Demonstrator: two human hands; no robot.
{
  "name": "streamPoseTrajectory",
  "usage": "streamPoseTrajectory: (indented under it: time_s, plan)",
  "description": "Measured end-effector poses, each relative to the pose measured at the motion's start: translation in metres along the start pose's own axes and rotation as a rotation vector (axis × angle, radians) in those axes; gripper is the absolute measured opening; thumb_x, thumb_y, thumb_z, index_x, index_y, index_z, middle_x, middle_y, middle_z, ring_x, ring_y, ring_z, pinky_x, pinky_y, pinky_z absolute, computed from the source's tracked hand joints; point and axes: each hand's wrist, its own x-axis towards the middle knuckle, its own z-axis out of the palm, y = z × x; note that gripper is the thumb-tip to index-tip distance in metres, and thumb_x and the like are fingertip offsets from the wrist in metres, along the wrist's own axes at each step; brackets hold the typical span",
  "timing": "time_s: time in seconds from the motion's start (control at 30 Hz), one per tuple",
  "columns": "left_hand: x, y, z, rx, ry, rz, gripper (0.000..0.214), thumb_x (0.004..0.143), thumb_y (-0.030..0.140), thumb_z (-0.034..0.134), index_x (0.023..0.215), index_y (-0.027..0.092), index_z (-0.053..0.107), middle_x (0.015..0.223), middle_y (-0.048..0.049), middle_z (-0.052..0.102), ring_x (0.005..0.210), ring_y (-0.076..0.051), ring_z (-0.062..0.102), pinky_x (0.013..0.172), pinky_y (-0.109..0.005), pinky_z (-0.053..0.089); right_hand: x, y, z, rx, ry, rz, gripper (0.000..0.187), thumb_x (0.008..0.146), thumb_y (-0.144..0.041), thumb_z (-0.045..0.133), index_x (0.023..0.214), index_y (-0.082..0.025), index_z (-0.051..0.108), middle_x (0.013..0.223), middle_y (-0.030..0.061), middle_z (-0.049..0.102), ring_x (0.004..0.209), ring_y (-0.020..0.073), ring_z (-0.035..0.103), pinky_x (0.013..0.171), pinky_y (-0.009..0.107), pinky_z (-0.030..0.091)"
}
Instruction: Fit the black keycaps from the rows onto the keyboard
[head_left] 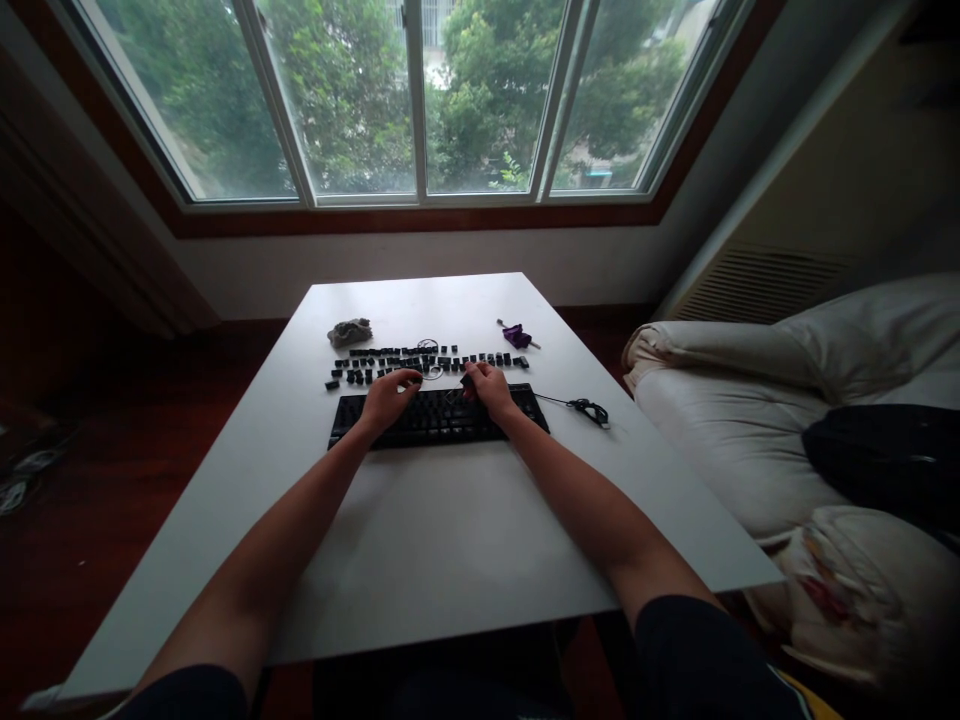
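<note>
A black keyboard (pixel 442 432) lies on the white table in front of me, and several loose black keycaps (pixel 360 377) are laid out in rows just behind it. Over the keyboard's left half is my left hand (pixel 390 397), its fingers pinched together near the keycaps; what they hold, if anything, is too small to make out. My right hand (pixel 489 390) is above the right half, thumb and fingers closed on a small black piece (pixel 466 381). A thin wire shows close to that piece. Between the hands, near the rows, lies a thin pale loop (pixel 433 374).
A grey crumpled cloth (pixel 349 332) sits at the back left of the white table (pixel 420 560). Back right is a purple brush-like item (pixel 517 336). The coiled black cable (pixel 589 410) lies right of the keyboard. A pale sofa (pixel 705 420) stands to the right.
</note>
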Motion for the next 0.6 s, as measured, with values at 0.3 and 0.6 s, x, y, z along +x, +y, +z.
streamPoseTrajectory:
  time_s: [0.3, 0.6]
  plan:
    - [0.042, -0.004, 0.014, 0.368, 0.016, 0.101, 0.018, 0.087, 0.033, 0.065, 0.102, 0.026, 0.074, 0.108, -0.0064, 0.071, 0.106, -0.027, 0.058, 0.094, -0.04, 0.042, 0.002, 0.005, -0.001, 0.01, -0.01, 0.003, 0.042, 0.084, -0.06, 0.062, 0.075, -0.019, 0.056, 0.055, 0.0001, 0.061, 0.044, 0.0148, 0.059, 0.037, 0.023, 0.042]
    - [0.055, -0.007, 0.039, 0.535, -0.108, 0.132, 0.019, 0.085, 0.029, 0.063, 0.1, 0.027, 0.074, 0.106, -0.0098, 0.066, 0.111, -0.031, 0.05, 0.093, -0.045, 0.037, 0.001, 0.004, 0.0, -0.029, -0.022, 0.027, 0.042, 0.085, -0.06, 0.061, 0.075, -0.019, 0.056, 0.058, 0.0002, 0.063, 0.045, 0.0139, 0.059, 0.038, 0.022, 0.044]
